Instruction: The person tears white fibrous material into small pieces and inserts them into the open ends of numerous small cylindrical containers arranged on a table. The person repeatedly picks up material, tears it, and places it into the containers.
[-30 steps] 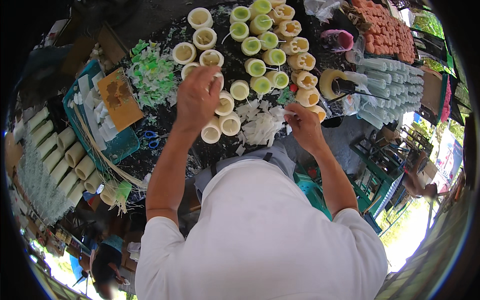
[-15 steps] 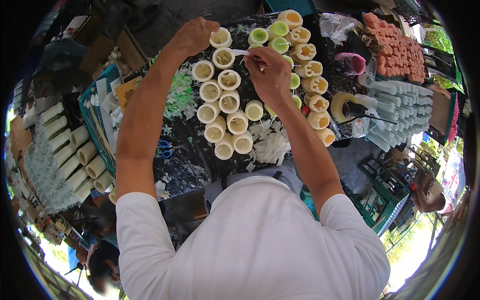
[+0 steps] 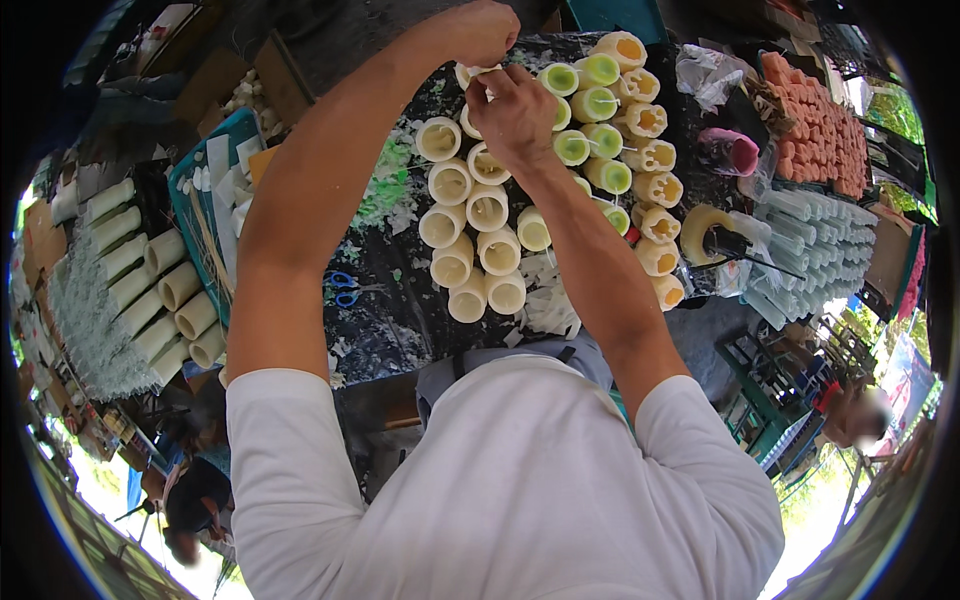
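Note:
Hollow cream-coloured candles [image 3: 452, 182] stand upright in two columns on the dark table [image 3: 395, 300]; some show white wicks inside. At the far end of these columns, my right hand [image 3: 515, 110] has its fingers pinched together over the rim of a candle [image 3: 466, 76]. A thin white strip [image 3: 486, 70] shows at these fingertips, partly hidden. Just beyond, my left hand [image 3: 482, 34] is closed with its fingers curled; whatever it holds is out of sight. Green-filled candles [image 3: 604, 140] and notched candles with orange-yellow insides [image 3: 656, 188] form columns to the right.
White wax flakes [image 3: 548, 298] lie near me; green scraps [image 3: 385, 190] and blue-handled scissors [image 3: 346, 288] are left. A tape roll [image 3: 704, 236], pink cup [image 3: 738, 152], orange blocks [image 3: 815, 125] and wrapped clear bundles [image 3: 815, 240] sit right. Cream tubes [image 3: 165, 290] fill the left side.
My left hand has moved right and farther away. My right hand has gone from beside the candle columns, strip in fingers, to the far candle's rim. The view has shifted slightly.

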Motion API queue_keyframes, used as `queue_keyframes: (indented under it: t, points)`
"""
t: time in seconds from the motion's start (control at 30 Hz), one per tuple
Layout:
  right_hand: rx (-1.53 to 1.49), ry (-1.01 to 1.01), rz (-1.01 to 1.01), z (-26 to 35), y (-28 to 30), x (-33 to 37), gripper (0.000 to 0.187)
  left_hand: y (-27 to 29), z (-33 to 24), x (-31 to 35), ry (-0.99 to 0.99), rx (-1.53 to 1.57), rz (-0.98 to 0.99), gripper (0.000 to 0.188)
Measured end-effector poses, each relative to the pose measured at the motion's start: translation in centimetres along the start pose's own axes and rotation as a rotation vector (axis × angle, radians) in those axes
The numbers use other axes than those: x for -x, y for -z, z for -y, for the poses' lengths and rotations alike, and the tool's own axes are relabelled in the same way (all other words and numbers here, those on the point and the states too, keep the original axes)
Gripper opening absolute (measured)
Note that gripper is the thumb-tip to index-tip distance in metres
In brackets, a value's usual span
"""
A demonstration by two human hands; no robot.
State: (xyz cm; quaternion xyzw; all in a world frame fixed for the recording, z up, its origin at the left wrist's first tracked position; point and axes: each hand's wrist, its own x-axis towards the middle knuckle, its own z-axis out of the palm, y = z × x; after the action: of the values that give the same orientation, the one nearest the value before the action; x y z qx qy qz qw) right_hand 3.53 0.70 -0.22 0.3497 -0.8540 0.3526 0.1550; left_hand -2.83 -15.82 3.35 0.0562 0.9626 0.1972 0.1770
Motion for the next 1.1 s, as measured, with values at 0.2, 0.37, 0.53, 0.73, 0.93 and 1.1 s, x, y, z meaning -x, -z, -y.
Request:
queue_keyframes:
  t: [0.2, 0.37, 0.53, 0.73, 0.93, 1.1]
  points:
    - [0.11, -0.101, 0.103, 0.5, -1.7, 0.1, 0.011, -0.2, 0.1, -0.1, -0.039, -0.071, -0.052, 0.015]
    - [-0.028, -0.216, 0.17, 0.3, -1.6, -0.4, 0.019, -0.6, 0.6, -0.2, -0.055, -0.043, -0.038, 0.017]
    - [-0.25, -0.319, 0.135, 1.0, 2.4, 1.1, 0.025, -1.5, 1.3, 1.1, -0.012, -0.03, -0.025, 0.028]
    - [-0.212, -0.373, 0.238, 1.1, 17.1, 10.0, 0.02, -5.9, 0.9, 4.5, -0.03, 0.017, -0.308, 0.028]
    - [0.011, -0.873, 0.631, -4.5, 25.7, 24.6, 0.025, -2.5, -1.0, 7.7, 0.158, 0.099, -0.152, 0.029]
    - [0.226, -1.054, 0.678, -8.4, 26.7, 32.6, 0.039, -6.8, 3.0, 7.3, -0.071, -0.027, -0.424, 0.03]
